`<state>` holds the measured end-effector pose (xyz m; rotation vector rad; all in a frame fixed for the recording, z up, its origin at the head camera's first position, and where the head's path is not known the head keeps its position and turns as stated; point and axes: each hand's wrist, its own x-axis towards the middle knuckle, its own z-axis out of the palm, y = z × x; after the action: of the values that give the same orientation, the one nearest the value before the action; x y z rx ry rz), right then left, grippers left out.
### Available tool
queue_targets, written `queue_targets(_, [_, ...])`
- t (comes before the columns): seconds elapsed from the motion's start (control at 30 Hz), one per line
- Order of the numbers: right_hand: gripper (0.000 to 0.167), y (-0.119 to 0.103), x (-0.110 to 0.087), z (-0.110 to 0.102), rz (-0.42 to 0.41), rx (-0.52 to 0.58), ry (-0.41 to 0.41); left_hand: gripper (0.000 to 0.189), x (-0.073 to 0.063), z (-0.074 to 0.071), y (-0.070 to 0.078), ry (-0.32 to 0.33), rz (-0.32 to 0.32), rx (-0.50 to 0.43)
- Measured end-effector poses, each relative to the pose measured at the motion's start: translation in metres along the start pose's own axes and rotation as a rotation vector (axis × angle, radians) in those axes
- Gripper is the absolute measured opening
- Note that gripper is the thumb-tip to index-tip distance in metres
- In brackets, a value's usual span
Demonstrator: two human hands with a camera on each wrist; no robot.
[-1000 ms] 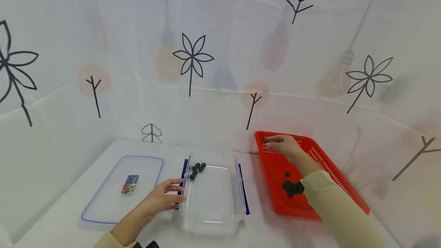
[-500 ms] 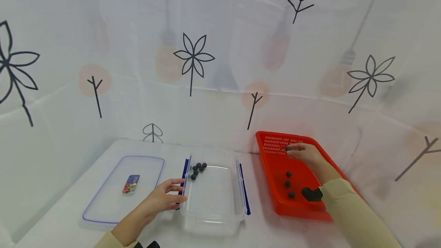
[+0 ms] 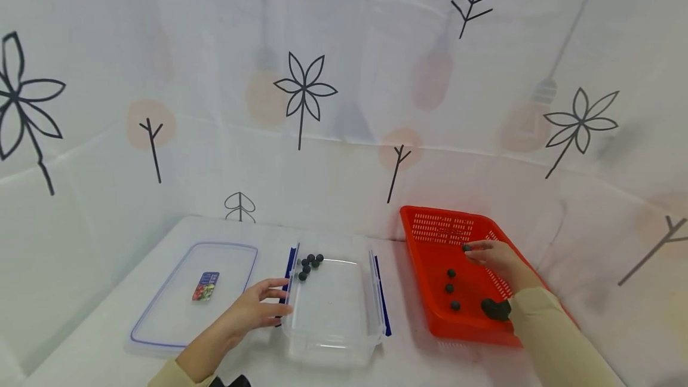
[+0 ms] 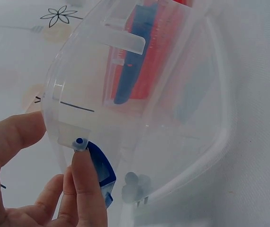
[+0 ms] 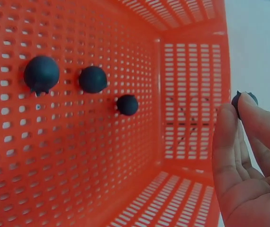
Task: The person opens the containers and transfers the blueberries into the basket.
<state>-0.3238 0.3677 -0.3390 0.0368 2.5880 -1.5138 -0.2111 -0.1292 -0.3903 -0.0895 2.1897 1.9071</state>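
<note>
Item: small dark ball [image 3: 466, 248], round, with a small crown-like projection at one end, seen in the right wrist view. Location: at the fingertips of the right hand [image 3: 497, 260], over the red basket [image 3: 427, 315] in the head view. Thumb and finger pinch it from either side; part of its surface shows past the tips. The remaining fingers of that hand lie behind, partly hidden.

Loose dark balls [image 3: 449, 288], three: on the perforated floor of the red basket, in a rough line, apart from one another and from the right hand; same form as the pinched one.

Left hand [image 3: 255, 310]: fingers spread, touching the left side of the clear box [image 3: 333, 297]; in the left wrist view one fingertip lies at the blue latch [image 4: 102, 165].

Clear box: uncovered, upright on the white tabletop [image 3: 400, 333], between the two hands; a second latch [image 3: 383, 297], blue, along its right side.

Ball cluster [image 3: 306, 269]: inside the clear box, against the left wall towards the far end, just beyond the left fingers; several dark balls, exact count unclear.

Clear lid [image 3: 231, 279]: blue-edged, flat on the tabletop, left of the box; bears a coloured label [image 3: 206, 286].

Backdrop [image 3: 344, 190]: white cloth, black plant drawings.
</note>
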Motion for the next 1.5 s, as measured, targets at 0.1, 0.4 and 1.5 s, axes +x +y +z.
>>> queue_targets(0.1, [0.046, 0.005, 0.002, -0.002, 0.002, -0.002, -0.025, 0.064, 0.001, 0.000, 0.001, 0.003, 0.004, 0.003])
queue_targets(0.4, [0.042, 0.018, 0.004, -0.010, 0.006, 0.035, -0.049, 0.063, 0.000, 0.001, 0.001, 0.007, 0.002, -0.009])
queue_targets(1.5, [0.047, -0.065, 0.000, 0.051, -0.163, 0.043, -0.083, 0.064, 0.000, -0.002, 0.001, -0.007, 0.002, 0.011])
